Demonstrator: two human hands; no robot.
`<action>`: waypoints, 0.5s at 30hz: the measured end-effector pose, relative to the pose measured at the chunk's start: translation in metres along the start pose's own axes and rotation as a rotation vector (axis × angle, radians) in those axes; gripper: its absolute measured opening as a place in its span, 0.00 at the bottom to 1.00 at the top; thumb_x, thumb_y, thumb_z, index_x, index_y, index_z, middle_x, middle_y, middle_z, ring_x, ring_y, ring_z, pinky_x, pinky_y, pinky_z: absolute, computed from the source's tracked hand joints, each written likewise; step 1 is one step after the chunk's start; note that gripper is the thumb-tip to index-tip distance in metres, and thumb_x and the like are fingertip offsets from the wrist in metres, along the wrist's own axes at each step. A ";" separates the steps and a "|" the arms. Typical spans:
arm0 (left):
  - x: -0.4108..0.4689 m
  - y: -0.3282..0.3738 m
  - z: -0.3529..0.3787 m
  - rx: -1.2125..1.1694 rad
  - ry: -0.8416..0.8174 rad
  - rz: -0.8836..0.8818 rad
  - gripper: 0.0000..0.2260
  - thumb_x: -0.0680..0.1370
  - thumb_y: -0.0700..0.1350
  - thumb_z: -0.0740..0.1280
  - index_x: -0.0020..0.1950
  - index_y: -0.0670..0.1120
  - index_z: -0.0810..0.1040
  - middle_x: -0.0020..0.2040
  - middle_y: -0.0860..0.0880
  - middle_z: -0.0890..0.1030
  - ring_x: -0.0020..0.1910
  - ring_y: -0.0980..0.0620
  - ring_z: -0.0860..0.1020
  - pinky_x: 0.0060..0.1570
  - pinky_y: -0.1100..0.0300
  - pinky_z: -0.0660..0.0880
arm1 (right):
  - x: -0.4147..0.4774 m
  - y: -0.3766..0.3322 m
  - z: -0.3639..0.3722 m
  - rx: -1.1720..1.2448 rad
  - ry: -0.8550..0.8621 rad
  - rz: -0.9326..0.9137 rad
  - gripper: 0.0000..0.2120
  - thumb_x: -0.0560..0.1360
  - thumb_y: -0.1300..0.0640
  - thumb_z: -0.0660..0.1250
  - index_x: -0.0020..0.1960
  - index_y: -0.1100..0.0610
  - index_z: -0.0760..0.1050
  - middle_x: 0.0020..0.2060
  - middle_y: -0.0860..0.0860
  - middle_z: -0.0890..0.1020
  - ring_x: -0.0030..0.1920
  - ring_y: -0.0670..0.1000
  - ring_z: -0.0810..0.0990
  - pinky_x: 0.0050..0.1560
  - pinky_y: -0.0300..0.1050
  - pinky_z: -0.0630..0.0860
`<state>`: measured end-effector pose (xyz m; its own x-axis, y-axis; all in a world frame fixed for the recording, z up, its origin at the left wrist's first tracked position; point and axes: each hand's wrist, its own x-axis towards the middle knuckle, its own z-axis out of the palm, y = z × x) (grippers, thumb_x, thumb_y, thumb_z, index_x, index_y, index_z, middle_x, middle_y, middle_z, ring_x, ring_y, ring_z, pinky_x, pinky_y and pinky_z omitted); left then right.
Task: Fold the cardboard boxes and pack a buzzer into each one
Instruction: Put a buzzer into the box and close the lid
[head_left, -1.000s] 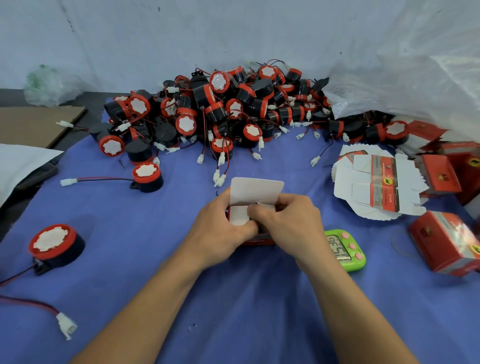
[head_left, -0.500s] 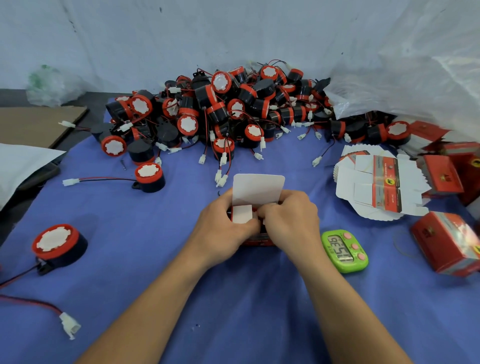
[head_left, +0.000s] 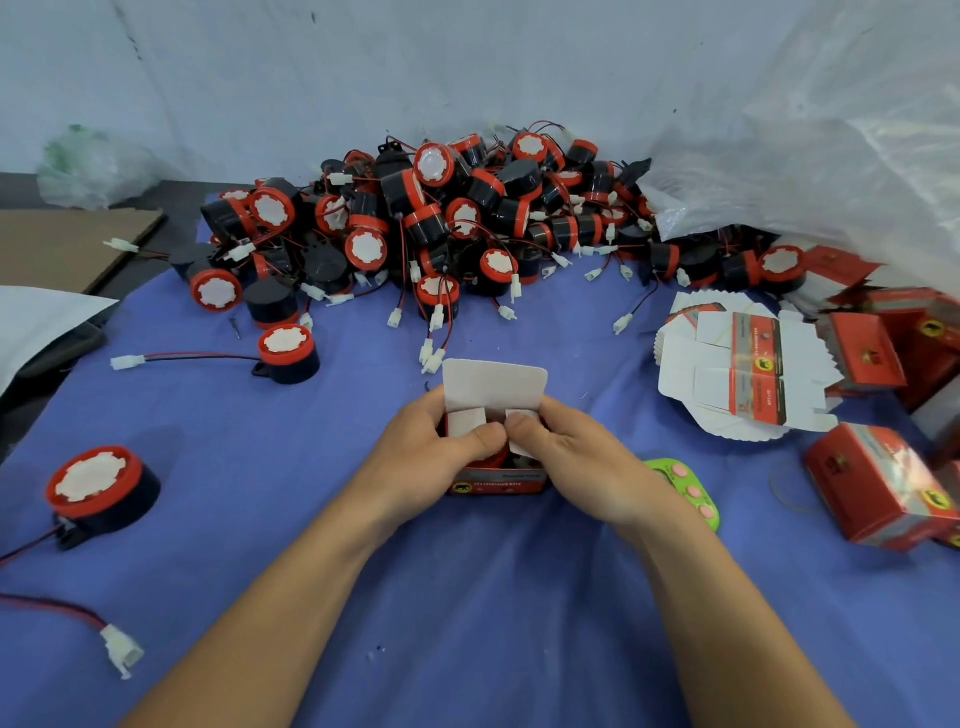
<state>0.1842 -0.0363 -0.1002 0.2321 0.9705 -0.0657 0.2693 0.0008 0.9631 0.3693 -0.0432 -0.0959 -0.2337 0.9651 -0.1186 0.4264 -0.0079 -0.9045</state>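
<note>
My left hand and right hand pinch the red box, thumbs pressing its side flaps; the buzzer inside is mostly hidden.

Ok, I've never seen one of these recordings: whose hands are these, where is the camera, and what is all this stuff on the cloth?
There is no machine here. A person wears a wide-angle camera on the head, looking down at their own bare hands. The left hand and right hand both hold a small red cardboard box on the blue cloth. The thumbs press its two small side flaps inward, while the big white lid flap stands up behind. Something red sits inside, probably a buzzer. Farther back lies a pile of buzzers, black and red with wires. On the right are flat unfolded boxes and a finished red box. A green timer peeks out behind the right hand.
</note>
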 end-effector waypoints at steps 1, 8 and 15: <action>0.000 0.000 0.001 0.019 0.008 0.004 0.11 0.79 0.43 0.73 0.59 0.56 0.83 0.52 0.57 0.87 0.53 0.57 0.84 0.58 0.54 0.81 | 0.000 0.001 -0.001 0.049 -0.010 -0.008 0.20 0.79 0.43 0.57 0.67 0.45 0.78 0.61 0.41 0.83 0.65 0.46 0.79 0.70 0.55 0.73; 0.002 0.003 0.002 0.019 -0.018 0.001 0.18 0.70 0.51 0.72 0.60 0.56 0.83 0.53 0.56 0.87 0.54 0.55 0.85 0.61 0.48 0.80 | 0.003 0.002 0.001 -0.034 0.057 -0.038 0.13 0.85 0.52 0.59 0.61 0.42 0.79 0.56 0.37 0.84 0.60 0.40 0.80 0.65 0.48 0.75; 0.005 0.007 0.022 -0.054 0.198 -0.060 0.14 0.62 0.50 0.74 0.47 0.57 0.87 0.43 0.59 0.87 0.45 0.58 0.85 0.49 0.53 0.82 | -0.008 -0.004 -0.005 0.173 -0.094 -0.086 0.19 0.86 0.57 0.54 0.60 0.38 0.80 0.59 0.34 0.83 0.62 0.35 0.79 0.58 0.29 0.73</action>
<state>0.2075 -0.0369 -0.0995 0.0274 0.9968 -0.0756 0.2258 0.0675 0.9718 0.3741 -0.0498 -0.0892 -0.3468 0.9354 -0.0686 0.2471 0.0206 -0.9688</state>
